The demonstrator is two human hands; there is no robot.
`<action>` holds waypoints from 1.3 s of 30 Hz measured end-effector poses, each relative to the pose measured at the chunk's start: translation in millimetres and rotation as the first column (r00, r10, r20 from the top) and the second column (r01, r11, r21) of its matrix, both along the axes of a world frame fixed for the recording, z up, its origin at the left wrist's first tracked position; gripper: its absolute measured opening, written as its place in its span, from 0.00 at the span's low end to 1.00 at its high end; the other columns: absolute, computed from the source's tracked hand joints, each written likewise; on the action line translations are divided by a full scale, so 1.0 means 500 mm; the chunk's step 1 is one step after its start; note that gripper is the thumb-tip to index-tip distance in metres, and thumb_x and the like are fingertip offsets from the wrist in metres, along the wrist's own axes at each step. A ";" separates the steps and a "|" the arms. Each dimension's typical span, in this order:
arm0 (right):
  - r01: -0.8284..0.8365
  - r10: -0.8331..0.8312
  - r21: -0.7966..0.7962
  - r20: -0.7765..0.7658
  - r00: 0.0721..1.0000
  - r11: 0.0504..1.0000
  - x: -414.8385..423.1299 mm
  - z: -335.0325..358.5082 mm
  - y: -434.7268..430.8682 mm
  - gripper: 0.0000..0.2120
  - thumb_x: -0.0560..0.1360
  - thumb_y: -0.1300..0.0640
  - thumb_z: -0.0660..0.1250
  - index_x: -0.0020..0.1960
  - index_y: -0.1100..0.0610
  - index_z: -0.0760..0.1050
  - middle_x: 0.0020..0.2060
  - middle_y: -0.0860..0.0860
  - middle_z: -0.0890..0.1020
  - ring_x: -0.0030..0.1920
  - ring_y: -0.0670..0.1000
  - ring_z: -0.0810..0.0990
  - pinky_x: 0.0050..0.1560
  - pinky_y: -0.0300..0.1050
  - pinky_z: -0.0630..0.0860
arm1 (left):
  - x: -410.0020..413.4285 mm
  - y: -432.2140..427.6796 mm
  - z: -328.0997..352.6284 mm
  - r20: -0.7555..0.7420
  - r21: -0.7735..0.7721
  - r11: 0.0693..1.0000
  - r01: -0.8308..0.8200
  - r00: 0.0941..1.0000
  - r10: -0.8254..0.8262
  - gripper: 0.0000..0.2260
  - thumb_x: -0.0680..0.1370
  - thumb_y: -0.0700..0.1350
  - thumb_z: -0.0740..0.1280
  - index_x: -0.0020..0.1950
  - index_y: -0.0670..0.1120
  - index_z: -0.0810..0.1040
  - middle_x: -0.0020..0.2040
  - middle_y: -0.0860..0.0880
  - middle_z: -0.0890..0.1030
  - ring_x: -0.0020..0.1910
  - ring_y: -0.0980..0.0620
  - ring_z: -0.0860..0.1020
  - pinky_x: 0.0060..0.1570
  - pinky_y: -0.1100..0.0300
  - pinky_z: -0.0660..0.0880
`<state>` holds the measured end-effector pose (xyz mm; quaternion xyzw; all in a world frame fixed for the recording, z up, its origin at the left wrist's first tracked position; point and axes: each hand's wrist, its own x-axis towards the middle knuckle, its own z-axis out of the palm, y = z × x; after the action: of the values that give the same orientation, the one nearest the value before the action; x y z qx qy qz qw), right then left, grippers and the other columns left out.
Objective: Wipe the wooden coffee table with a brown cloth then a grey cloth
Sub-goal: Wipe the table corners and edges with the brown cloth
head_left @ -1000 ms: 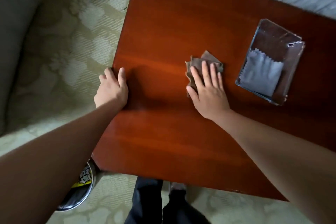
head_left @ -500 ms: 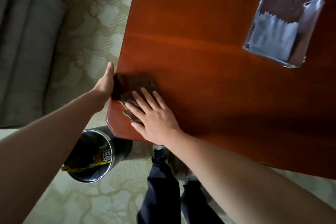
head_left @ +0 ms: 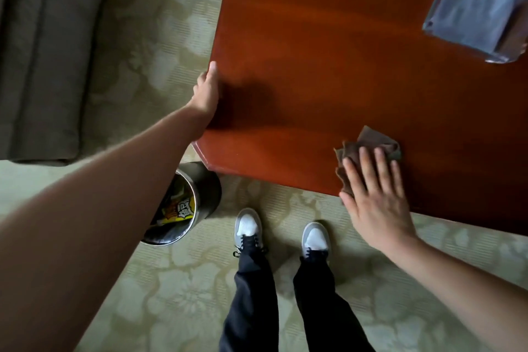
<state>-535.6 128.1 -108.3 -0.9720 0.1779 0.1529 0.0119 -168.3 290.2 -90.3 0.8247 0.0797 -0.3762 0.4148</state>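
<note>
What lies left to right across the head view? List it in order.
Sofa → left hand → brown cloth → clear tray with the grey cloth. The bin and right hand overlap these, so they are left out.

Glossy red-brown table (head_left: 328,51) on patterned carpet (head_left: 171,294), and at the table's near edge lies the crumpled brown cloth (head_left: 368,143), right hand (head_left: 374,200) flat on top of it. At the table's far right sits a clear tray (head_left: 511,46), blurred, grey cloth (head_left: 471,3) inside. Left hand (head_left: 207,91) rests against the table's left edge, and a bin (head_left: 205,188) stands by its near-left corner.
</note>
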 end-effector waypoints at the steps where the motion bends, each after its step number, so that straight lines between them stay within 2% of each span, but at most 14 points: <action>1: -0.008 0.008 0.001 0.005 1.000 1.000 0.019 -0.002 0.026 0.33 0.84 0.40 0.50 0.84 0.55 0.57 0.84 0.60 0.53 0.84 0.65 0.49 0.82 0.68 0.49 | 0.009 0.008 -0.015 -0.039 -0.029 1.000 0.000 0.999 -0.002 0.55 0.65 0.81 0.48 0.81 0.46 0.63 0.80 0.42 0.66 0.79 0.41 0.64 0.79 0.39 0.57; 4: -0.056 0.056 0.015 0.030 0.998 0.998 0.106 -0.006 0.099 0.32 0.85 0.39 0.50 0.85 0.53 0.53 0.84 0.59 0.53 0.84 0.64 0.48 0.82 0.65 0.46 | 0.023 0.035 -0.054 -0.102 -0.062 0.998 -0.010 0.995 0.004 0.55 0.65 0.81 0.50 0.81 0.45 0.63 0.80 0.42 0.67 0.79 0.42 0.65 0.79 0.40 0.58; 7: -0.156 0.150 0.057 0.096 0.984 0.986 0.228 -0.007 0.186 0.31 0.86 0.40 0.51 0.85 0.51 0.52 0.84 0.57 0.54 0.84 0.64 0.50 0.82 0.65 0.47 | 0.008 0.031 0.004 -0.133 -0.082 0.997 0.012 0.991 -0.023 0.42 0.79 0.74 0.49 0.79 0.43 0.67 0.73 0.45 0.77 0.75 0.46 0.72 0.75 0.51 0.68; 9: -0.217 0.202 0.105 0.139 0.970 0.970 0.315 -0.006 0.245 0.31 0.85 0.40 0.52 0.85 0.50 0.52 0.84 0.56 0.56 0.84 0.63 0.51 0.82 0.65 0.48 | 0.013 0.034 0.006 -0.152 -0.121 0.991 0.053 0.986 -0.071 0.32 0.86 0.64 0.46 0.74 0.43 0.75 0.57 0.54 0.84 0.58 0.58 0.82 0.53 0.66 0.78; 11: -0.237 0.213 0.138 0.165 0.963 0.962 0.388 -0.004 0.297 0.33 0.85 0.39 0.52 0.85 0.50 0.51 0.84 0.55 0.55 0.84 0.63 0.49 0.82 0.65 0.47 | 0.018 0.044 0.019 -0.155 -0.120 0.989 0.084 0.983 -0.102 0.31 0.87 0.62 0.44 0.63 0.47 0.82 0.48 0.57 0.85 0.43 0.66 0.82 0.39 0.66 0.75; 15: -0.206 0.173 0.173 0.188 0.967 0.963 0.452 -0.007 0.346 0.31 0.85 0.41 0.51 0.85 0.49 0.52 0.85 0.54 0.54 0.84 0.61 0.48 0.82 0.64 0.45 | 0.045 0.064 0.018 -0.092 -0.064 0.990 0.128 0.987 -0.134 0.28 0.85 0.67 0.47 0.56 0.53 0.82 0.53 0.51 0.85 0.50 0.55 0.83 0.48 0.58 0.76; 18: -0.288 0.255 0.167 0.192 0.948 0.943 0.420 -0.007 0.299 0.32 0.85 0.39 0.51 0.85 0.49 0.53 0.85 0.53 0.53 0.84 0.60 0.49 0.82 0.62 0.47 | 0.043 0.049 0.020 0.058 0.002 0.980 0.198 0.979 -0.198 0.29 0.82 0.68 0.50 0.71 0.53 0.77 0.66 0.48 0.81 0.66 0.47 0.78 0.71 0.49 0.71; 20: -0.277 0.250 0.153 0.177 0.952 0.949 0.374 -0.005 0.233 0.33 0.84 0.36 0.52 0.85 0.48 0.54 0.85 0.54 0.54 0.84 0.59 0.50 0.82 0.62 0.48 | 0.030 0.015 0.020 0.135 0.067 0.966 0.251 0.957 -0.258 0.28 0.85 0.64 0.50 0.80 0.53 0.67 0.76 0.45 0.73 0.74 0.44 0.71 0.76 0.50 0.64; 23: -0.163 0.148 0.103 0.141 0.979 0.981 0.297 0.000 0.110 0.33 0.83 0.34 0.53 0.84 0.47 0.56 0.84 0.53 0.56 0.84 0.59 0.51 0.82 0.62 0.49 | -0.005 -0.051 0.015 0.177 0.267 0.929 0.256 0.935 -0.308 0.32 0.85 0.65 0.50 0.85 0.51 0.50 0.83 0.42 0.58 0.81 0.40 0.60 0.78 0.44 0.55; 26: -0.036 0.030 0.063 0.094 0.995 0.997 0.248 0.006 -0.008 0.32 0.84 0.34 0.53 0.84 0.47 0.58 0.84 0.53 0.56 0.84 0.60 0.51 0.82 0.62 0.50 | -0.040 -0.095 0.006 0.244 0.432 0.879 0.201 0.912 -0.328 0.36 0.84 0.66 0.50 0.86 0.48 0.45 0.85 0.42 0.49 0.84 0.43 0.51 0.79 0.40 0.50; 30: 0.043 -0.048 0.086 0.055 0.997 0.995 0.243 0.015 -0.075 0.32 0.85 0.34 0.47 0.85 0.47 0.52 0.85 0.54 0.52 0.85 0.59 0.46 0.82 0.64 0.49 | -0.069 -0.109 0.016 0.407 0.449 0.831 0.330 0.752 -0.518 0.32 0.86 0.62 0.51 0.86 0.49 0.48 0.86 0.44 0.44 0.84 0.46 0.42 0.80 0.40 0.40; 33: 0.140 -0.182 0.259 0.150 0.972 0.956 0.248 0.028 -0.088 0.33 0.85 0.35 0.43 0.86 0.49 0.47 0.85 0.52 0.48 0.85 0.54 0.43 0.83 0.60 0.44 | -0.107 -0.134 0.047 0.513 0.329 0.824 0.460 0.646 -0.566 0.31 0.85 0.62 0.55 0.85 0.50 0.55 0.85 0.46 0.53 0.84 0.47 0.50 0.80 0.41 0.44; 36: 0.396 -0.518 0.373 0.326 0.791 0.839 0.235 0.055 -0.118 0.28 0.86 0.43 0.57 0.81 0.55 0.65 0.80 0.55 0.67 0.81 0.57 0.62 0.81 0.54 0.56 | -0.164 -0.177 0.078 0.462 0.283 0.790 0.543 0.645 -0.609 0.29 0.84 0.60 0.60 0.81 0.49 0.64 0.76 0.45 0.70 0.75 0.43 0.67 0.73 0.42 0.64; 39: 0.599 -0.773 0.503 0.285 0.566 0.623 0.229 0.076 -0.151 0.21 0.81 0.47 0.69 0.70 0.57 0.79 0.61 0.52 0.83 0.62 0.55 0.80 0.62 0.47 0.75 | -0.212 -0.238 0.092 0.338 0.257 0.833 0.490 0.762 -0.552 0.29 0.81 0.56 0.68 0.80 0.46 0.67 0.69 0.44 0.74 0.68 0.44 0.72 0.67 0.47 0.72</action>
<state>-421.2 52.6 -70.0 -0.8076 0.5088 -0.0790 0.2874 -274.5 171.1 -44.1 0.9020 -0.2108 -0.2934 0.2364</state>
